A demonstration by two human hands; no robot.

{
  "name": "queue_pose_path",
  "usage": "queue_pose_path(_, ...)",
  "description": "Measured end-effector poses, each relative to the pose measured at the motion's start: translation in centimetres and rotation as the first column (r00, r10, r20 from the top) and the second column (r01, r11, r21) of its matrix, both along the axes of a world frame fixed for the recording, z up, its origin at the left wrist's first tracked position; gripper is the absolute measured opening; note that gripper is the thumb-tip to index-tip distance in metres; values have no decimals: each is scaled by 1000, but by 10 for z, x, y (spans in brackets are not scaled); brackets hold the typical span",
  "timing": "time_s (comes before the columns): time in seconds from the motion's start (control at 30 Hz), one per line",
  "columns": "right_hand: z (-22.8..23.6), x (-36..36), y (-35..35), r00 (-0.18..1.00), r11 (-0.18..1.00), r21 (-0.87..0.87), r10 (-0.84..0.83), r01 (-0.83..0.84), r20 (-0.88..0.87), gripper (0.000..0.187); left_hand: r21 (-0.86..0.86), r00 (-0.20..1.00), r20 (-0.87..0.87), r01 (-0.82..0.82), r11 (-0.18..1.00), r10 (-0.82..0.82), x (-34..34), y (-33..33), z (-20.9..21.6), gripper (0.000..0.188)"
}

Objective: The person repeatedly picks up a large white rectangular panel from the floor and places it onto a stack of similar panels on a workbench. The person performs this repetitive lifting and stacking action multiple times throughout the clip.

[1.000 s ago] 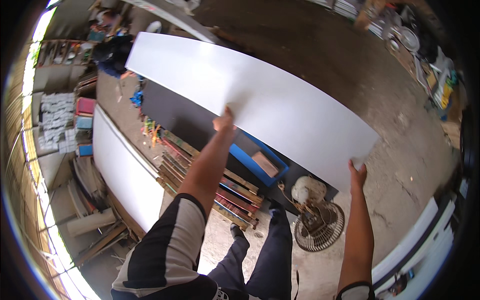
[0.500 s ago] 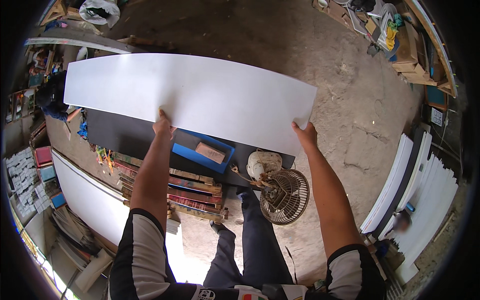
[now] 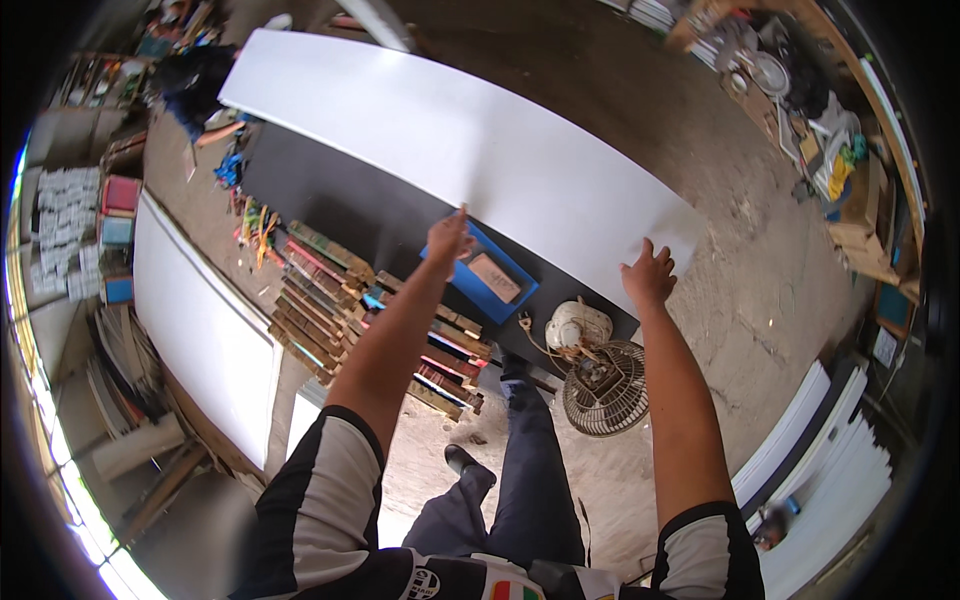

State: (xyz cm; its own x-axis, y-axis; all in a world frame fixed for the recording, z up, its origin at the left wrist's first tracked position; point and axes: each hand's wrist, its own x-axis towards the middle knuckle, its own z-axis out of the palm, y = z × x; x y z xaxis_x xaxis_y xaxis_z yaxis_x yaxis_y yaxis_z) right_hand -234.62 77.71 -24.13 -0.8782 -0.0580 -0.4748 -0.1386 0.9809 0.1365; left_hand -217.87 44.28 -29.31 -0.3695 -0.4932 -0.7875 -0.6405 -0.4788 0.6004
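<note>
A long white board [image 3: 400,110] lies slantwise over a black panel [image 3: 340,190], its near edge toward me. My left hand [image 3: 450,243] is at the middle of that edge, one finger stretched onto the board and the others loosely bent. Near the board's right end, my right hand [image 3: 650,275] has its fingers spread, the tips over the white surface. Between my arms, on the black panel, are a blue tray [image 3: 468,285] with a brownish block [image 3: 495,278] in it, and a fan's white base [image 3: 578,325]. Its round wire cage [image 3: 607,390] hangs past the panel's edge.
Another person [image 3: 190,90] is bent at the board's far left end. Stacked wooden slats [image 3: 440,385] lie below the panel. A white sheet [image 3: 195,310] leans at left, long white strips [image 3: 825,500] stand at right. Cartons [image 3: 865,215] and clutter line the far right.
The view has swung, so the board slants more and sits farther right. My right hand has loosened from the board's corner and spread its fingers. My left hand's hold has also eased.
</note>
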Motion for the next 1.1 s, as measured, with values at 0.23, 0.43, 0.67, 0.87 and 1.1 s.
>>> queue_pose_path(0.23,49,141,-109,958,903,-346,285,-254,39,74,2,988,-148,-38,999,38,113,66,33,48)
queue_pose_path(0.43,51,297,-151,823,612,-616,557,-496,-109,75,-44,957,-242,-175,984,159,254,105,58,54)
queue_pose_path(0.67,71,512,-167,618,402,-622,767,-672,-173,84,-232,934,-116,-358,904,339,495,123,108,53)
queue_pose_path(0.87,101,698,-163,382,211,-652,915,-728,-130,80,-305,818,-56,-560,770,572,700,168,141,55)
queue_pose_path(1.1,109,889,-147,26,-59,-691,993,-721,-112,79,-386,616,20,-721,575,787,886,240,146,56)
